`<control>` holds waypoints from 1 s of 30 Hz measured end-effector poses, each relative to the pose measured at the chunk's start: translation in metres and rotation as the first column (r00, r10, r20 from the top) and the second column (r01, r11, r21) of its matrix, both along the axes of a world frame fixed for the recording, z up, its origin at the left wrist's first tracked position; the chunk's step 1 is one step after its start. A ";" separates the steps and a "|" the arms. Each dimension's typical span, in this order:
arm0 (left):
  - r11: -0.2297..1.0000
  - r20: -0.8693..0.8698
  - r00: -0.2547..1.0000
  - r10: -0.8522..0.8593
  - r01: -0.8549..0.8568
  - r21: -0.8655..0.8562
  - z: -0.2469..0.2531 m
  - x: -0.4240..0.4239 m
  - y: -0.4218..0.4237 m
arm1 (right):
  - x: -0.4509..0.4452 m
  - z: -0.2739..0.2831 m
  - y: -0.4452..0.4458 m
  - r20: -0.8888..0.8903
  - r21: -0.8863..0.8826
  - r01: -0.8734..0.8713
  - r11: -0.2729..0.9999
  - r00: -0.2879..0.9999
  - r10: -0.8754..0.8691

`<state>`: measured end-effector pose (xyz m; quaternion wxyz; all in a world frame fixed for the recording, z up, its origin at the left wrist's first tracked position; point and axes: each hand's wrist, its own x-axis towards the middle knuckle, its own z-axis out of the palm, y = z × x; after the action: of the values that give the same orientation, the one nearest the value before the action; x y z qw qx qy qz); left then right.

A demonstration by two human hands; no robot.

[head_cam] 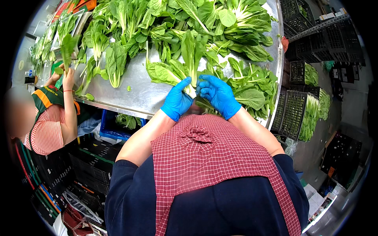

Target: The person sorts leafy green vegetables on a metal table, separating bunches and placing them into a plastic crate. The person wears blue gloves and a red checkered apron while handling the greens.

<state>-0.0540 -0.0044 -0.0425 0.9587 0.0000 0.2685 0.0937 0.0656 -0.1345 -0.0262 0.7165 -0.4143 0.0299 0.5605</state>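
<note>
Both my hands wear blue gloves, close together over the near edge of a metal table [138, 94]. My left hand [178, 96] grips the pale stem end of a leafy green vegetable [165, 73], whose leaves point away to the left. My right hand [215, 93] is beside it with curled fingers, at the base of an upright leafy stalk [191, 56]; whether it grips that stalk I cannot tell. Loose leaves [251, 98] lie to the right of my right hand. Beyond both hands a big heap of the same greens [159, 26] covers the back of the table.
At the left a co-worker [50, 118] holds greens over the table, near a scale [71, 35]. A blue crate [118, 134] with leaves stands under the table edge. Black crates [295, 112] with greens stand on the right, more black crates [91, 165] at lower left.
</note>
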 end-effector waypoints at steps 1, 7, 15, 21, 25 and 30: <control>1.000 -0.033 0.999 0.000 0.001 0.030 0.004 0.001 -0.001 | -0.001 -0.004 0.000 0.054 -0.025 -0.007 1.000 0.999 0.008; 0.972 -0.081 0.995 -0.062 0.079 0.221 -0.009 -0.002 -0.003 | -0.013 0.016 0.018 0.439 -0.220 -0.040 0.975 0.888 0.135; 0.950 -0.104 0.993 0.050 -0.015 0.313 -0.017 0.000 0.001 | -0.013 0.005 0.012 0.695 -0.217 0.046 0.975 0.709 0.121; 0.934 -0.021 1.000 0.010 -0.002 0.357 0.000 0.001 -0.001 | -0.019 0.029 0.008 0.927 -0.351 0.060 0.934 0.167 0.337; 0.981 0.076 0.996 -0.053 0.038 0.192 -0.011 -0.005 0.007 | -0.021 0.038 0.009 0.916 -0.345 0.004 0.938 0.217 0.336; 0.985 0.134 0.991 -0.029 0.005 0.173 -0.011 -0.011 0.011 | -0.025 0.023 0.007 0.847 -0.275 -0.039 0.961 0.463 0.261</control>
<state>-0.0647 0.0065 -0.0535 0.9720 0.0789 0.1932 0.1081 0.0404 -0.1272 -0.0029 0.5283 -0.7182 -0.3163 0.3241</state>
